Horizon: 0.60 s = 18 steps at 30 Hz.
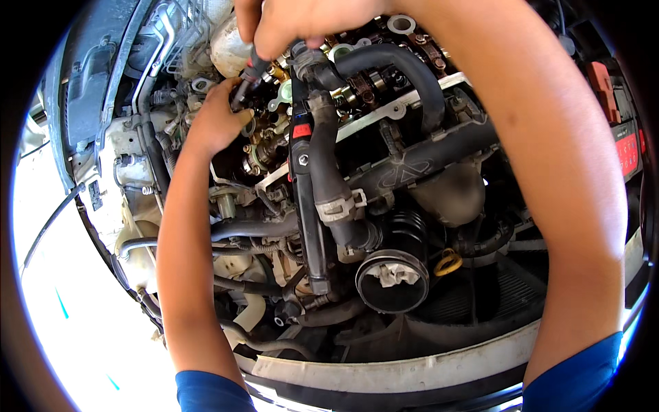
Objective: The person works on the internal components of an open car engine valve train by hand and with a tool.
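My right hand reaches over the open engine at the top of the view. Its fingers are closed on the upper end of a dark, rod-like tool with a red part; the tool's exact kind is not clear. Around the lower end of that tool, my left hand is closed, its thumb towards the exposed valve train. Below both hands lie the camshafts and metal caps of the uncovered cylinder head. Right beside the tool stands a black hose fitting.
A thick black hose and a black bar with a red label cross the engine. Pale crumpled material sits in the open intake pipe. Nearby are a yellow ring handle, a red-marked battery and the pale front crossmember.
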Each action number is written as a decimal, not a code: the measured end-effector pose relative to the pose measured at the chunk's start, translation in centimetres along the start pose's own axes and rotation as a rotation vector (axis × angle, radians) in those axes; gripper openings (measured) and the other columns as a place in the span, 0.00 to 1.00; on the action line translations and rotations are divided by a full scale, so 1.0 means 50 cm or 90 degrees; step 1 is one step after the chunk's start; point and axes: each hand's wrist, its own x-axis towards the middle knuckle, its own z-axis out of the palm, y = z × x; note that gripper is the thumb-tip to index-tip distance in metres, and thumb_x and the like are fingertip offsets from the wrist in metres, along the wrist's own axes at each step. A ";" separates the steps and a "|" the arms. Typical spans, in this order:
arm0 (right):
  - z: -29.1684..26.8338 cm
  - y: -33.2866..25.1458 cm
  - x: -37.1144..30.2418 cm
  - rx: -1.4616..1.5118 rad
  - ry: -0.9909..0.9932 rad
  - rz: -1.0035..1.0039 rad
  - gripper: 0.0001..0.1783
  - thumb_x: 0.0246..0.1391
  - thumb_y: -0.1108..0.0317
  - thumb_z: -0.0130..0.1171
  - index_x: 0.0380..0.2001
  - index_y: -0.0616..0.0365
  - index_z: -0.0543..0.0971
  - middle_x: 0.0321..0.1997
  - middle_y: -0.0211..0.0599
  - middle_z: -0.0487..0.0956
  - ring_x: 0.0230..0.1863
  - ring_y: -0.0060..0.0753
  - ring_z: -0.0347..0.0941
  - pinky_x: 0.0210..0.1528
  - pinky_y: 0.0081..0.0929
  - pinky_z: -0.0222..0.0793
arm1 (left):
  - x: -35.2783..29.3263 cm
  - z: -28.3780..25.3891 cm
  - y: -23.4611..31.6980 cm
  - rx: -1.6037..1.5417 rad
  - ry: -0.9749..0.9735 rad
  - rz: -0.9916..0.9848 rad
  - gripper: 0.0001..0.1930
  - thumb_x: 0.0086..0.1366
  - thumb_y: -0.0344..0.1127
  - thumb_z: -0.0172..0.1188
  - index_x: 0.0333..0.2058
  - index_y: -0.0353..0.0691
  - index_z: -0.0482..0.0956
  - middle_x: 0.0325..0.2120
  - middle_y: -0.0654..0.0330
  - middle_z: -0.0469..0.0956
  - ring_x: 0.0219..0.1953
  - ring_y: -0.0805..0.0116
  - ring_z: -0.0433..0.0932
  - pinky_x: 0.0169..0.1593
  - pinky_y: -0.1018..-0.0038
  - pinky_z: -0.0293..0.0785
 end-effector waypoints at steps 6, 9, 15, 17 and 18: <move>0.015 0.101 -0.032 0.583 0.133 -0.049 0.14 0.51 0.65 0.69 0.41 0.59 0.86 0.36 0.34 0.86 0.30 0.24 0.80 0.32 0.23 0.73 | -0.060 0.010 0.037 0.085 0.232 0.039 0.23 0.54 0.35 0.67 0.49 0.36 0.78 0.48 0.50 0.75 0.51 0.47 0.77 0.55 0.60 0.73; 0.074 0.131 0.016 0.730 0.195 -0.019 0.16 0.54 0.65 0.69 0.44 0.62 0.83 0.37 0.33 0.86 0.27 0.21 0.78 0.28 0.20 0.70 | -0.059 0.011 0.036 0.066 0.125 0.033 0.15 0.55 0.33 0.68 0.42 0.37 0.82 0.40 0.50 0.78 0.46 0.49 0.79 0.54 0.62 0.74; 0.128 0.145 0.043 0.798 0.213 0.012 0.15 0.55 0.68 0.68 0.44 0.63 0.81 0.35 0.33 0.85 0.24 0.19 0.75 0.22 0.17 0.65 | -0.055 0.008 0.025 0.048 0.090 -0.022 0.09 0.61 0.37 0.65 0.37 0.42 0.88 0.38 0.52 0.79 0.43 0.51 0.80 0.49 0.61 0.76; 0.132 0.151 0.038 0.790 0.239 0.031 0.16 0.55 0.68 0.68 0.44 0.64 0.81 0.36 0.34 0.85 0.24 0.20 0.75 0.21 0.17 0.65 | -0.046 0.006 0.032 0.049 0.074 -0.024 0.10 0.61 0.40 0.66 0.37 0.42 0.88 0.37 0.52 0.79 0.42 0.51 0.80 0.48 0.61 0.76; 0.128 0.135 0.023 0.784 0.260 0.041 0.16 0.55 0.67 0.69 0.45 0.63 0.81 0.37 0.34 0.85 0.25 0.21 0.76 0.22 0.18 0.65 | -0.042 0.005 0.036 0.075 0.075 -0.020 0.12 0.60 0.43 0.67 0.37 0.42 0.88 0.35 0.52 0.80 0.41 0.51 0.81 0.47 0.60 0.76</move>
